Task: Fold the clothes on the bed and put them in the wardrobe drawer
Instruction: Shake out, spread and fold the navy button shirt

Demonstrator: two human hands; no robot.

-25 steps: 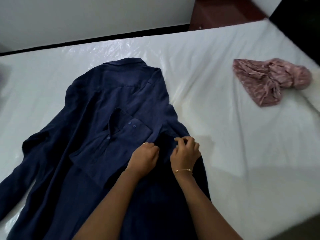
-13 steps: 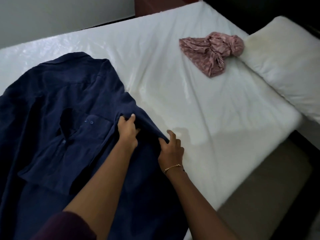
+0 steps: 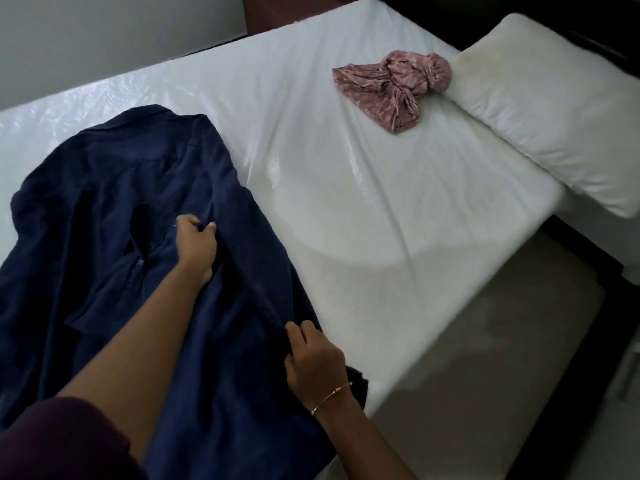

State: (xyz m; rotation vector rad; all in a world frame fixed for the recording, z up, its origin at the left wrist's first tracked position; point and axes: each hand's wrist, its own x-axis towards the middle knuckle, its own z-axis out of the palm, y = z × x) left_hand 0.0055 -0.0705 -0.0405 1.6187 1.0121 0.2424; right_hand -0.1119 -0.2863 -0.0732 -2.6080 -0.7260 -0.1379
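Note:
A dark blue shirt [image 3: 114, 188] lies spread on the white bed [image 3: 363, 209], collar toward the far edge, one sleeve folded across its front. My left hand [image 3: 195, 245] pinches the shirt's cloth near the cuff at the middle. Closer to me, my right hand [image 3: 315, 358] grips the folded right edge of the shirt. A crumpled pink garment [image 3: 394, 86] sits at the far right of the bed, beside the pillow.
A white pillow [image 3: 554, 123] lies along the bed's right end. Beige floor [image 3: 485, 375] shows past the near right edge of the mattress. A grey wall [image 3: 104, 36] runs behind the bed. No wardrobe or drawer is in view.
My right hand slid down the shirt's right edge toward me and now grips it lower. My left hand stayed pinching near the cuff. The view swung right, showing the pillow.

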